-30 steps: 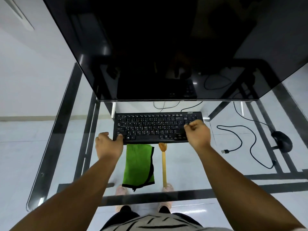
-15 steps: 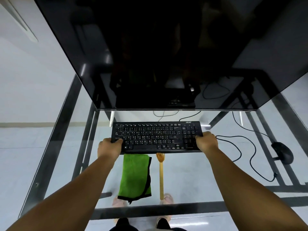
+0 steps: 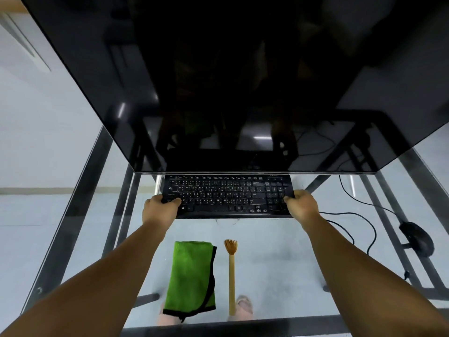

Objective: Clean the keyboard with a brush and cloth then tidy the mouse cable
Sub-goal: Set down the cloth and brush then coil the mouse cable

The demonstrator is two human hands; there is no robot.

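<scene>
A black keyboard lies just below the monitor's lower edge on the glass desk. My left hand grips its left end, thumb over the keys. My right hand grips its right end. Nearer me, a folded green cloth with black trim lies flat on the glass. A wooden-handled brush lies beside it on the right, bristles pointing towards the keyboard. A black mouse sits at the right, and its black cable trails loosely over the glass.
A large dark monitor overhangs the back of the desk. The glass desk has a dark metal frame, with bars under the left and right sides. My feet show through the glass near the front edge.
Both hands moved out to the keyboard's ends and gripped it. The keyboard now sits farther from the cloth and brush, close under the monitor. The view has tilted down.
</scene>
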